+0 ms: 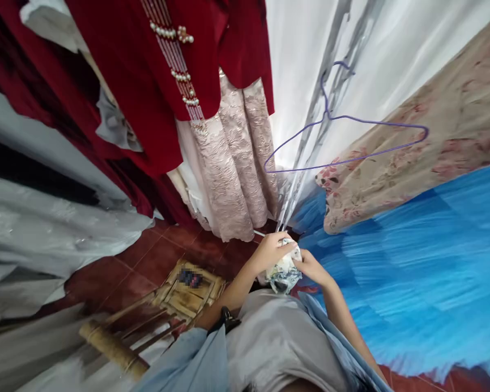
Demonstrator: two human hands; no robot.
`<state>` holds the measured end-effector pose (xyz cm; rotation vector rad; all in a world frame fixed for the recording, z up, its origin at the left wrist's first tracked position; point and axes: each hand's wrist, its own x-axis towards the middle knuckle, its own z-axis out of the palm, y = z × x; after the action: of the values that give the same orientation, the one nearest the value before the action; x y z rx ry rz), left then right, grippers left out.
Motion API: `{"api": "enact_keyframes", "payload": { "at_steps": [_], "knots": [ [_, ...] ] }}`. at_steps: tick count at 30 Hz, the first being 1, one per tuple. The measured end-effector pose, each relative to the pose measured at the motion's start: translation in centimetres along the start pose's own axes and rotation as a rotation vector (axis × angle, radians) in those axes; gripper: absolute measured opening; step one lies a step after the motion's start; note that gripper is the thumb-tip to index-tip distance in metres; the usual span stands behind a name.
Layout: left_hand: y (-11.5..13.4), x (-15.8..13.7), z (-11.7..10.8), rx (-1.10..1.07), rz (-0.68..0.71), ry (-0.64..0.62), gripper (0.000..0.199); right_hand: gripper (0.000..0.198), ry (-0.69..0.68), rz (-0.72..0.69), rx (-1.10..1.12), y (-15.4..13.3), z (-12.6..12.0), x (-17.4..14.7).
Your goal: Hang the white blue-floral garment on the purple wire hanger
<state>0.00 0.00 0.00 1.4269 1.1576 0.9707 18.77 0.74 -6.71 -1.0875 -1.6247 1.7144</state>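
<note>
Both hands meet low in the middle of the view, close to the person's belly. Left hand [271, 251] curls its fingers over the top of a small crumpled cloth [285, 272] with a grey and white print. Right hand [310, 267] grips the same cloth from the other side, so the cloth sits tight between the two hands. Just above them a clear plastic strip [310, 136] runs up. A purple wire hanger [343, 139] hangs near it, with nothing on it. Behind are a red velvet top [147, 98] with pearl buttons and a pink lace skirt [232, 169]. A flowery cloth [424, 141] and a fluffy blue skirt [412, 272] hang at the right. Below is a red tiled floor [147, 261], where a wooden stool [188, 294] stands near the left arm
</note>
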Motion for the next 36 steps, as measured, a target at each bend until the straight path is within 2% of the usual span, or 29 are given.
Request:
{"api": "enact_keyframes", "payload": {
  "at_steps": [2,5,8,12,15,18,21,23,26,29,31,33,36],
  "knots": [
    [0.0,-0.1,-0.2,0.002,-0.028,-0.029,0.028,0.017,0.107,-0.041,-0.079,0.0,-1.0,0.2],
    [0.8,0.5,0.3,-0.071,-0.011,-0.181,0.032,0.018,0.28,-0.105,-0.115,-0.4,-2.9,0.2],
    [2.4,1.8,0.5,-0.195,0.01,-0.313,0.029,0.025,0.396,-0.156,-0.13,-0.6,-4.2,0.2],
    [5.1,3.7,-0.3,-0.323,-0.002,-0.383,0.024,0.028,0.557,-0.125,-0.155,0.1,-5.4,0.0],
    [6.7,4.6,0.3,-0.339,-0.006,-0.367,0.022,0.029,0.738,-0.1,-0.109,0.8,-6.7,-0.2],
    [7.0,4.6,2.9,-0.332,0.02,-0.248,0.015,0.032,1.028,-0.081,-0.007,0.1,-8.4,0.0],
    [5.9,4.5,5.2,-0.385,0.078,-0.258,0.011,0.033,1.262,-0.142,0.156,-2.6,-10.4,0.5],
    [5.1,4.8,5.0,-0.384,0.137,-0.236,0.011,0.033,1.331,-0.222,0.18,-5.1,-11.6,0.5],
    [4.5,6.3,1.6,-0.246,0.3,-0.063,0.015,0.028,1.278,-0.298,-0.051,-9.1,-13.1,-0.3],
    [4.9,8.4,-4.1,0.001,0.427,0.03,0.009,0.027,1.01,-0.256,-0.378,-12.4,-13.7,-1.3],
    [5.6,9.8,-8.4,0.172,0.456,0.078,0.015,0.03,0.77,-0.179,-0.546,-14.0,-13.6,-1.7],
    [6.3,11.0,-12.3,0.356,0.468,0.132,0.02,0.031,0.602,-0.135,-0.686,-15.3,-13.2,-1.8],
    [6.8,12.9,-17.1,0.618,0.453,0.179,0.024,0.026,0.552,-0.191,-0.883,-16.8,-11.9,-1.5]
  ]
}}
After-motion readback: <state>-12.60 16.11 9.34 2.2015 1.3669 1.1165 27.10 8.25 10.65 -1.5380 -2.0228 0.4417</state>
